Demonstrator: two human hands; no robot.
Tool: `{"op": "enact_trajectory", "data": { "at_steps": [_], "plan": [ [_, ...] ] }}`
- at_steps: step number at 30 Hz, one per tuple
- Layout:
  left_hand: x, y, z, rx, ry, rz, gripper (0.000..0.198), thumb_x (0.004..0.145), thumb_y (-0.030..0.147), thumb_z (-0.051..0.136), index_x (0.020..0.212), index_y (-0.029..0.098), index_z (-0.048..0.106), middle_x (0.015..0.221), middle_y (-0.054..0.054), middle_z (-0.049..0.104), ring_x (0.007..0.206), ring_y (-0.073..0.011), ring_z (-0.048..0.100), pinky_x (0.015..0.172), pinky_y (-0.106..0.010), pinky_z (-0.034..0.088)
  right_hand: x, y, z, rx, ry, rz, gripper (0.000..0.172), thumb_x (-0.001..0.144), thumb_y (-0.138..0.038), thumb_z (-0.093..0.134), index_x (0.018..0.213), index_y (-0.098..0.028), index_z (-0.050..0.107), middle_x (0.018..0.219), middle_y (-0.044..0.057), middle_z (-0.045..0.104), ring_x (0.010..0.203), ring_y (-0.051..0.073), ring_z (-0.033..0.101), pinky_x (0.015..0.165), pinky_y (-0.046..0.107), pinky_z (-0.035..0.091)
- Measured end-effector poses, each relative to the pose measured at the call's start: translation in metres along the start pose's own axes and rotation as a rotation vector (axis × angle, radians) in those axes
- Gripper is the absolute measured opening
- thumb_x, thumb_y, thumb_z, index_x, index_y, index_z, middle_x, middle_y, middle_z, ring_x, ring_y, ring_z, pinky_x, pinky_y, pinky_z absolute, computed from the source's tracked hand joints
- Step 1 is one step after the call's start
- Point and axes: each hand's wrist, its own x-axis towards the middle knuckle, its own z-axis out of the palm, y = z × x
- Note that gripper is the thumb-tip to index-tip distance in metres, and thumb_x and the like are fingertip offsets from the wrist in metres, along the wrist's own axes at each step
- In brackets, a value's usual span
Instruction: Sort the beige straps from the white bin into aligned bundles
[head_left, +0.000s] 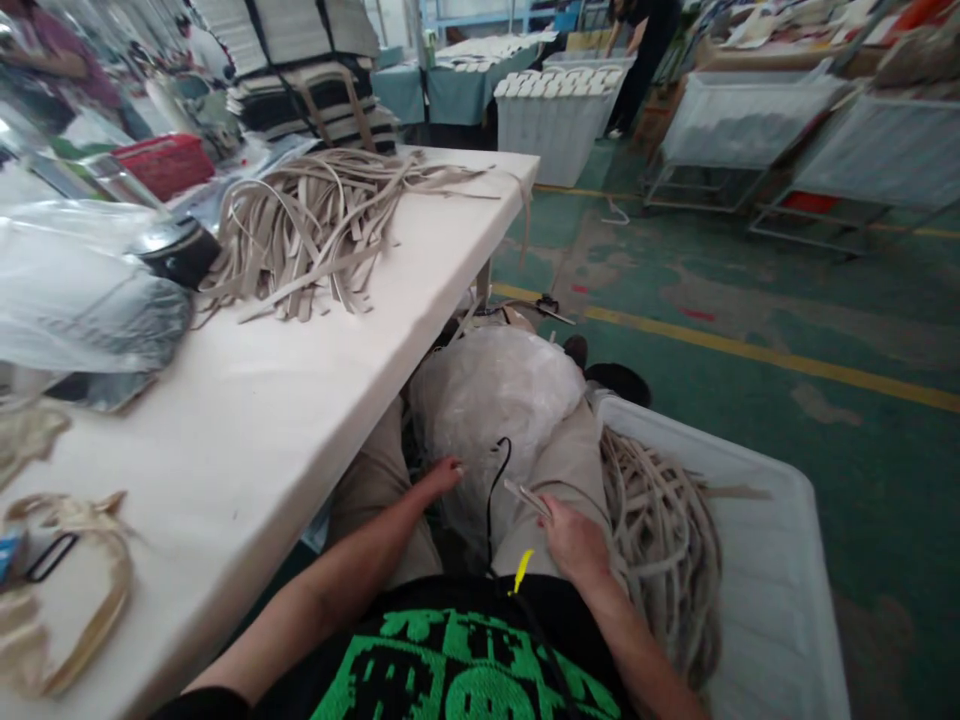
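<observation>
Head view: the right hand [576,540] pinches a thin, flat beige strip [527,497] between thumb and fingers, its free end pointing to ten o'clock and the rest hidden in the grip. At ten o'clock from it, the left hand [444,476] is blurred; its fingers bend inward, but whether they hold anything I cannot tell. The right forearm slants toward eleven o'clock, the left toward two. Just beyond the left hand, at one o'clock, sits a crumpled translucent plastic bag [495,380], its contents unclear. At three o'clock, a white plastic tub [806,530], cut off below, holds tangled grey-beige strips [667,540]. At ten, a cream-covered worktop [300,420] carries, toward eleven, a heap of flat beige strips [307,230]. Green floor [735,285] with a yellow line [720,348] lies at one o'clock.
</observation>
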Motion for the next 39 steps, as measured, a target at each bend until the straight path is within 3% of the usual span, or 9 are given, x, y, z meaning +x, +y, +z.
{"op": "enact_trajectory", "data": {
  "at_steps": [3, 7, 12, 15, 19, 21, 24, 32, 39],
  "plan": [
    [0.017, -0.009, -0.002, 0.125, -0.018, -0.075, 0.020, 0.077, 0.029, 0.066, 0.087, 0.012, 0.070, 0.090, -0.010, 0.070, 0.097, -0.0260, 0.062, 0.089, -0.033, 0.045, 0.005, 0.000, 0.009, -0.331, -0.028, 0.123, 0.028, 0.085, -0.023, 0.050, 0.107, -0.026, 0.067, 0.082, 0.006, 0.072, 0.070, 0.023, 0.066, 0.062, 0.032, 0.040],
    [0.029, -0.014, 0.000, 0.228, -0.019, -0.118, 0.020, 0.077, 0.031, 0.066, 0.078, 0.012, 0.069, 0.079, -0.010, 0.069, 0.090, -0.0268, 0.064, 0.083, -0.033, 0.046, 0.011, 0.006, 0.002, -0.420, -0.034, 0.176, 0.032, 0.093, -0.033, 0.041, 0.115, -0.026, 0.063, 0.085, 0.003, 0.073, 0.076, 0.021, 0.067, 0.064, 0.028, 0.040],
    [0.030, 0.004, 0.013, 0.197, -0.038, -0.004, 0.021, 0.083, 0.031, 0.060, 0.075, 0.014, 0.069, 0.069, -0.005, 0.068, 0.072, -0.0197, 0.064, 0.072, -0.027, 0.047, 0.014, 0.016, 0.003, -0.370, -0.020, 0.180, 0.036, 0.094, -0.038, 0.036, 0.116, -0.027, 0.062, 0.088, 0.002, 0.073, 0.077, 0.021, 0.068, 0.064, 0.027, 0.041],
    [0.036, 0.022, 0.022, 0.149, 0.051, 0.126, 0.022, 0.084, 0.031, 0.060, 0.099, 0.017, 0.067, 0.096, -0.006, 0.070, 0.086, -0.0169, 0.064, 0.077, -0.024, 0.046, 0.016, 0.021, 0.005, -0.319, 0.021, 0.178, 0.040, 0.094, -0.044, 0.033, 0.112, -0.026, 0.064, 0.085, 0.003, 0.073, 0.074, 0.021, 0.068, 0.064, 0.028, 0.041],
    [0.052, 0.037, 0.036, 0.133, 0.129, 0.197, 0.050, 0.076, 0.024, 0.070, 0.123, 0.019, 0.056, 0.122, -0.009, 0.061, 0.092, -0.0163, 0.061, 0.080, -0.023, 0.044, 0.019, 0.024, 0.006, -0.287, 0.058, 0.192, 0.043, 0.093, -0.048, 0.031, 0.105, -0.024, 0.066, 0.082, 0.003, 0.073, 0.072, 0.023, 0.067, 0.065, 0.030, 0.041],
    [0.058, 0.038, 0.042, 0.134, 0.122, 0.195, 0.054, 0.069, 0.021, 0.075, 0.120, 0.017, 0.058, 0.116, -0.010, 0.063, 0.090, -0.0178, 0.060, 0.078, -0.023, 0.042, 0.019, 0.024, 0.006, -0.265, 0.068, 0.185, 0.043, 0.093, -0.048, 0.031, 0.108, -0.025, 0.065, 0.083, 0.003, 0.073, 0.072, 0.023, 0.067, 0.067, 0.030, 0.042],
    [0.063, 0.036, 0.044, 0.118, 0.105, 0.172, 0.029, 0.072, 0.017, 0.071, 0.100, 0.012, 0.067, 0.094, -0.008, 0.068, 0.083, -0.0182, 0.060, 0.071, -0.022, 0.040, 0.018, 0.025, 0.006, -0.236, 0.089, 0.189, 0.043, 0.093, -0.048, 0.031, 0.107, -0.025, 0.065, 0.084, 0.003, 0.073, 0.074, 0.023, 0.068, 0.068, 0.030, 0.043],
    [0.057, 0.034, 0.004, 0.035, 0.111, 0.131, 0.013, 0.078, 0.021, 0.058, 0.078, 0.014, 0.069, 0.066, -0.001, 0.064, 0.065, -0.0146, 0.058, 0.058, -0.021, 0.035, 0.022, 0.025, 0.005, -0.218, 0.138, 0.156, 0.047, 0.093, -0.051, 0.031, 0.103, -0.022, 0.066, 0.081, 0.005, 0.073, 0.072, 0.023, 0.067, 0.066, 0.029, 0.042],
    [0.020, 0.052, -0.022, -0.164, 0.128, 0.179, 0.015, 0.081, 0.028, 0.052, 0.077, 0.016, 0.061, 0.070, -0.002, 0.063, 0.063, -0.0135, 0.058, 0.058, -0.020, 0.042, 0.022, 0.022, 0.005, -0.202, 0.127, 0.175, 0.048, 0.092, -0.053, 0.030, 0.098, -0.023, 0.067, 0.079, 0.005, 0.073, 0.071, 0.023, 0.067, 0.066, 0.029, 0.042]
  ]
}}
